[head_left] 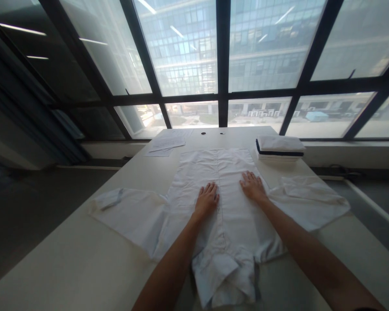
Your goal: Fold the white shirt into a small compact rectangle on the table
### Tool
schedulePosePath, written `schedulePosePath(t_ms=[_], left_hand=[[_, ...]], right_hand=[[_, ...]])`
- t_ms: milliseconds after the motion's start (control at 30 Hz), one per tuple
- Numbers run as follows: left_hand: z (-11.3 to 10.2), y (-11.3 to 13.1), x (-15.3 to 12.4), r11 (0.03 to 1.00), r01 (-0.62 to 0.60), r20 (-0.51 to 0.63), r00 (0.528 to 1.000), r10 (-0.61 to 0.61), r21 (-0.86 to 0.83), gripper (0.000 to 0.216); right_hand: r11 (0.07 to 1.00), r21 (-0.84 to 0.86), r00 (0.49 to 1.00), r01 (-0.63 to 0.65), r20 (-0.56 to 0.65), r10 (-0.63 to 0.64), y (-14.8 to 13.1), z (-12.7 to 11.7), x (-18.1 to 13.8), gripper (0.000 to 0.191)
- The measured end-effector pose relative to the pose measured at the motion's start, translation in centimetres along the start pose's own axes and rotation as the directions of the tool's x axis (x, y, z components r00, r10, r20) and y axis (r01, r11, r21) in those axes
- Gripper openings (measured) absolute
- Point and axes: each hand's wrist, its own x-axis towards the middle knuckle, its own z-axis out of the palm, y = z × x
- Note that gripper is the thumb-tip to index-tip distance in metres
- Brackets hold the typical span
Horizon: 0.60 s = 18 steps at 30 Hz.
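A white long-sleeved shirt lies spread on the table, its collar end toward me and its hem toward the window. Both sleeves stretch out to the sides, and a front seam runs down the middle. My left hand rests flat on the shirt just left of that seam, fingers extended. To the right of the seam, my right hand lies flat near the shirt's side edge, fingers slightly spread. Neither hand grips the cloth. Around the collar, the fabric is bunched and folded over at the near edge of the table.
The white table extends toward a large window with dark frames. Sheets of paper lie at its far left. A stack of folded cloths, white with one dark layer, sits at the far right. A dark curtain hangs at left.
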Motion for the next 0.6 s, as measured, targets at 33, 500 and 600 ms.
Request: schedulePosePath(t_ms=[33,500,600], left_hand=[[0.0,0.0,0.0,1.000,0.002,0.001,1.000,-0.002,-0.002,0.055],[0.2,2.5,1.3,0.988,0.123,0.075,0.989,-0.130,0.092,0.058],[0.6,3.3,1.8,0.990,0.096,0.017,0.995,-0.098,0.099,0.057]], right_hand=[[1.000,-0.013,1.000,-0.015,-0.008,0.015,0.7,0.1,0.1,0.061],[0.999,0.004,0.998,-0.034,-0.047,0.034,1.1,0.0,-0.1,0.061],[0.999,0.011,0.998,-0.036,-0.058,0.036,1.1,0.1,-0.1,0.061]])
